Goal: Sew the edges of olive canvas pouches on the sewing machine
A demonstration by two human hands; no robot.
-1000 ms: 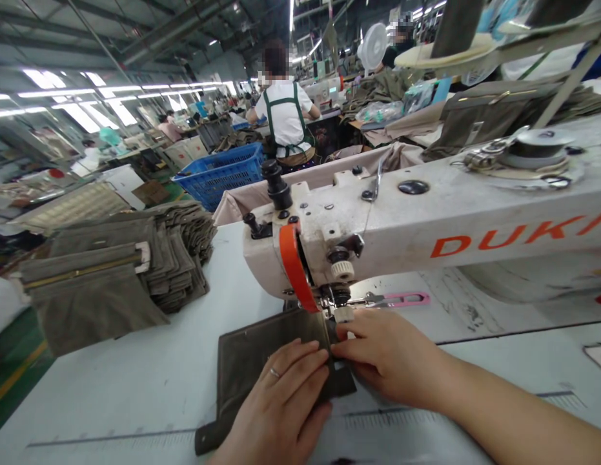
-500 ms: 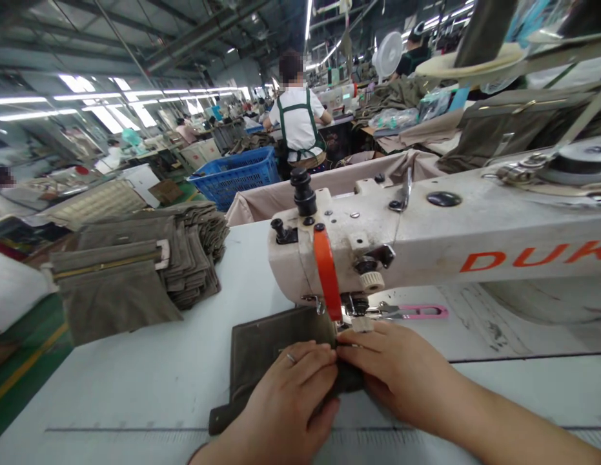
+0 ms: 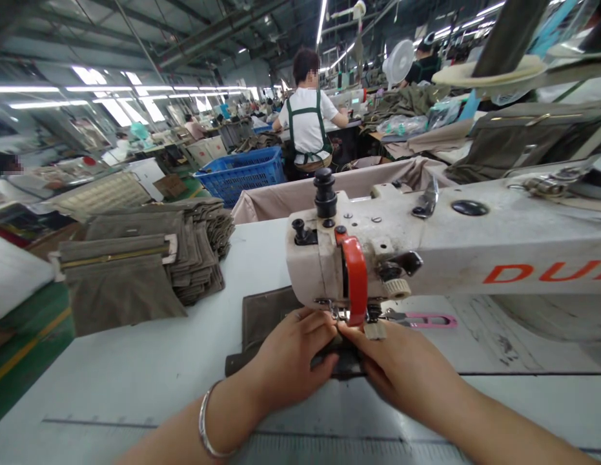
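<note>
A dark olive-grey fabric piece [image 3: 264,310] lies flat on the table, its right part under the head of the white sewing machine [image 3: 310,271]. My left hand [image 3: 290,355] grips it just left of the needle area, fingertips bunched on the cloth and thumb apart. On the other side of the needle, my right hand [image 3: 407,358] pinches the cloth edge, its fingertips almost meeting the left ones. An orange-red guard [image 3: 357,278] hangs in front of the needle and partly hides the stitching point. Pink-handled thread snips [image 3: 430,320] lie behind my right hand.
On the left of the table [image 3: 130,374] sits a stack of olive fabric pieces [image 3: 198,252], with a zippered one [image 3: 121,284] on top. A pink-beige cloth-lined bin [image 3: 281,201] and a blue crate [image 3: 246,174] stand beyond. A co-worker [image 3: 307,123] sits farther back.
The fabric and both hands have shifted forward, deeper under the machine head. My left wrist with its bracelet has come into sight. The camera view has turned slightly left.
</note>
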